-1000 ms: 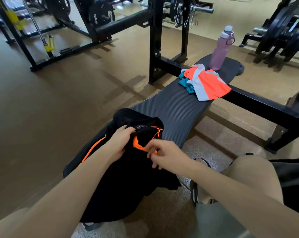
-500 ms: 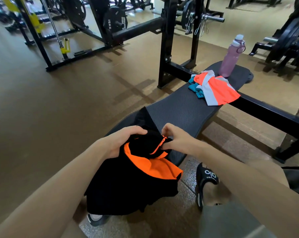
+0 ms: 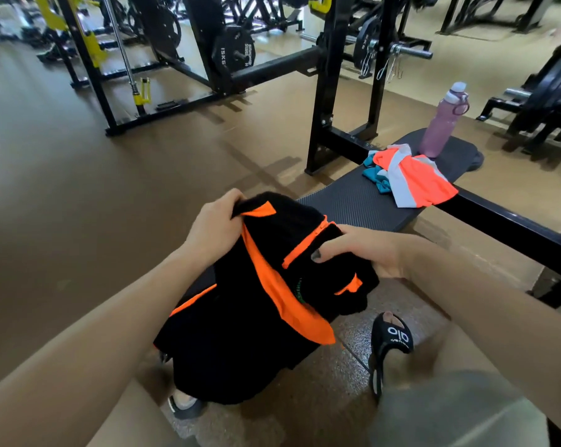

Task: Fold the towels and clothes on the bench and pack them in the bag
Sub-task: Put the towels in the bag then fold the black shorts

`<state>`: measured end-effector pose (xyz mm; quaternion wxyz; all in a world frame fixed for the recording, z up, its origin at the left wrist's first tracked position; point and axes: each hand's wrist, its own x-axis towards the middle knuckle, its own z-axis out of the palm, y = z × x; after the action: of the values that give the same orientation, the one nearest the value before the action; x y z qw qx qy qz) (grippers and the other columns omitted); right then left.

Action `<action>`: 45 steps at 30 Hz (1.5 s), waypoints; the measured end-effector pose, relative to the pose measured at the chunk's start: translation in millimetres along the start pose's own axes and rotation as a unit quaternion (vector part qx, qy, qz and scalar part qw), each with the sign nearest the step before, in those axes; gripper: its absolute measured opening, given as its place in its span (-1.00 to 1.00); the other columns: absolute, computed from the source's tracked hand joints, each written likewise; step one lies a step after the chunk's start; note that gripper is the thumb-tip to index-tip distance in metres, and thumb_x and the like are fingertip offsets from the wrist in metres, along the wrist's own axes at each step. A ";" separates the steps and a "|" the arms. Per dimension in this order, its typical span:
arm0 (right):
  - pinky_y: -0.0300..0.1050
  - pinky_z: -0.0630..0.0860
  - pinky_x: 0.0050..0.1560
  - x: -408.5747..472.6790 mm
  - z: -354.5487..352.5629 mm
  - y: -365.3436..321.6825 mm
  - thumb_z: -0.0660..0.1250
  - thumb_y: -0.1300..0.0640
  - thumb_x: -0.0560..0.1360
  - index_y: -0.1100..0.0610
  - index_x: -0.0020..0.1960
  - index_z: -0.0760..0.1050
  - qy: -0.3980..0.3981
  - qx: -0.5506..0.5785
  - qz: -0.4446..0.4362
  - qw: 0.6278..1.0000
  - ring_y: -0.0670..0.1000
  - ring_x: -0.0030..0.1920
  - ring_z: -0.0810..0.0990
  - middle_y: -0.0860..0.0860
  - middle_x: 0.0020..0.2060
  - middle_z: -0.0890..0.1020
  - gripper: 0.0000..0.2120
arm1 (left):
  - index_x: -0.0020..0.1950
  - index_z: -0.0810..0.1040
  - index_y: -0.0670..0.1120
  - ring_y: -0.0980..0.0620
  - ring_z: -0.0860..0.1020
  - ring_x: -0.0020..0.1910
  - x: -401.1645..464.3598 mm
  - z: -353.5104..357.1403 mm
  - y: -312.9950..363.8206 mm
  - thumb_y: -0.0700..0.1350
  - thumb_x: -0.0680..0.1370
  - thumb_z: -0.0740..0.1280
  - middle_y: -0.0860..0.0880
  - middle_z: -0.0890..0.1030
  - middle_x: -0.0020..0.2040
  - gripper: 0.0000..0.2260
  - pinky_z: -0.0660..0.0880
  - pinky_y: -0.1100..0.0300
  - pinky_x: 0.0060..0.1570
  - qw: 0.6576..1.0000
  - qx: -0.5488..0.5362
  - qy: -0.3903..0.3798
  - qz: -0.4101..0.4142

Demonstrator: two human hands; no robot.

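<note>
A black garment with orange trim (image 3: 240,343) hangs over the near end of the black bench (image 3: 346,201), draping toward the floor. My left hand (image 3: 213,232) grips its upper left edge and lifts it. My right hand (image 3: 359,250) clutches the bunched right part, next to an orange zip line. Farther along the bench lies a crumpled pile: an orange and grey garment (image 3: 414,182) on top of a teal cloth (image 3: 374,175). No bag is in view.
A pink water bottle (image 3: 442,124) stands upright at the bench's far end. A black rack upright (image 3: 327,85) rises beside the bench, with weight plates and machines behind. My sandalled foot (image 3: 390,343) rests on the floor to the right.
My hands have raised the black garment and spread apart, left hand up and left, right hand gripping the bunched side. More orange lining shows. The view shifted up and closer.
</note>
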<state>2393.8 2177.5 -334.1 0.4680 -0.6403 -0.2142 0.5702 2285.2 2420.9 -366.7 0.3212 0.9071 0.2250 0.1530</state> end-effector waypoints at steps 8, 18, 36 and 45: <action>-0.07 0.65 -0.14 -41.6 20.1 -31.2 0.37 0.41 0.46 0.14 0.11 0.59 -0.015 -0.092 0.045 0.995 0.06 -0.19 0.72 0.10 -0.15 0.73 -0.71 | 0.11 0.43 0.01 -0.18 0.60 -0.10 11.1 -41.6 30.2 -0.04 0.61 0.24 -0.06 0.63 -0.07 -0.90 0.50 -0.04 -0.19 0.967 0.164 0.118 0.157; -0.30 0.50 -0.53 -65.7 20.7 -42.3 0.43 0.36 -0.02 0.27 -0.50 0.58 -0.041 0.081 -0.022 0.996 -0.05 -0.58 0.56 0.12 -0.56 0.57 -0.90 | 0.00 0.46 -0.18 -0.21 0.51 -0.22 35.8 -96.8 62.1 0.02 0.53 0.44 -0.19 0.54 -0.18 -0.70 0.21 0.02 -0.28 0.769 0.478 0.238 0.350; 0.24 0.61 0.09 89.5 -160.2 25.1 0.43 0.43 0.29 0.22 0.08 0.54 0.341 0.045 -0.010 0.939 0.27 0.01 0.67 0.27 -0.01 0.66 -0.62 | 0.11 0.48 -0.10 -0.13 0.58 0.06 191.7 65.7 22.6 0.09 0.56 0.34 -0.11 0.62 0.07 -0.71 0.42 0.05 0.01 0.776 0.572 0.016 0.264; 0.14 0.42 0.11 166.1 -246.9 86.9 0.38 0.27 0.39 0.26 0.51 0.21 0.512 -0.437 0.025 0.739 0.34 0.18 0.43 0.30 0.24 0.39 -0.28 | 0.56 0.17 -0.09 -0.24 0.27 0.44 273.4 206.5 6.2 0.13 0.56 0.30 -0.20 0.37 0.45 -0.35 0.15 -0.15 0.45 0.851 0.500 -0.073 0.142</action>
<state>2643.9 2183.2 -517.2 0.1612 -0.9751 -0.1521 0.0122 2607.3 2449.0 -480.5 -0.1850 0.9759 0.1160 -0.0031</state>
